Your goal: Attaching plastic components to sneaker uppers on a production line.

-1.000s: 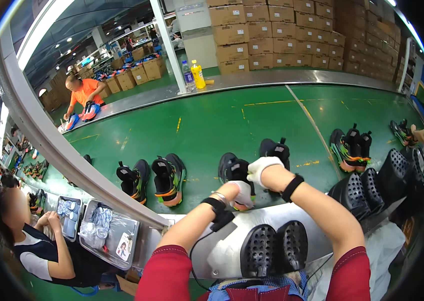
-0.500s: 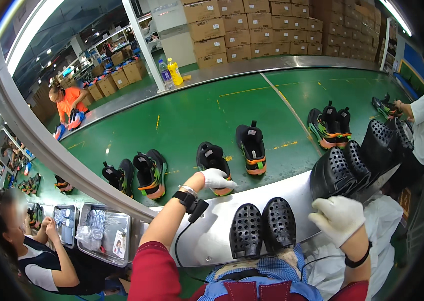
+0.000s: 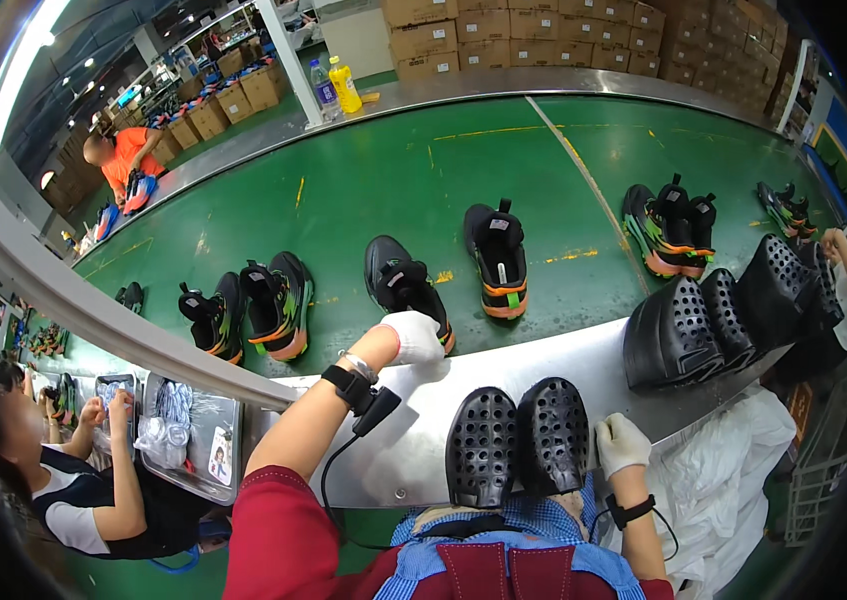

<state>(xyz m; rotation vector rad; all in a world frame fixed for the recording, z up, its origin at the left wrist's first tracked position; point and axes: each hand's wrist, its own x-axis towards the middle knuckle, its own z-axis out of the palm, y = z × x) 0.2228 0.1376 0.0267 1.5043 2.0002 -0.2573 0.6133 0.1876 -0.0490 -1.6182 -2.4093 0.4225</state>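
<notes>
We see our left hand [image 3: 411,337], in a white glove, reaching out over the near edge of the green conveyor belt [image 3: 363,200]. Its fingers are curled down onto the heel end of a black sneaker [image 3: 401,285] with an orange sole edge; they touch the shoe, but we cannot tell whether they truly grip it. This sneaker stands on the belt just beyond the grey metal ledge [image 3: 543,350], toe pointing far.

Our right hand [image 3: 621,443], also gloved in white, sits low and near, on the right side of a pair of black perforated shoe lasts [image 3: 518,440]. Its fingers are loosely bent and rest against the side of the right last; whether they clasp it we cannot tell. The pair lies side by side at the near edge of the ledge, right in front of us.

To the right of the sneaker stands a second black sneaker [image 3: 498,255] with orange and green at the heel, well apart from the hand. To the left we see a pair of black and green sneakers [image 3: 253,310]. Farther right on the belt stands another dark pair [image 3: 671,228]. At the right on the ledge several more black perforated lasts [image 3: 723,320] are lined up, leaning together.

At the near left a seated person [image 3: 83,480] works over metal trays [image 3: 183,430]. At the far left a person in an orange shirt [image 3: 123,160] bends over shoes. Two bottles [image 3: 335,88] stand at the far edge of the belt, with stacked cardboard boxes [image 3: 543,30] behind.
</notes>
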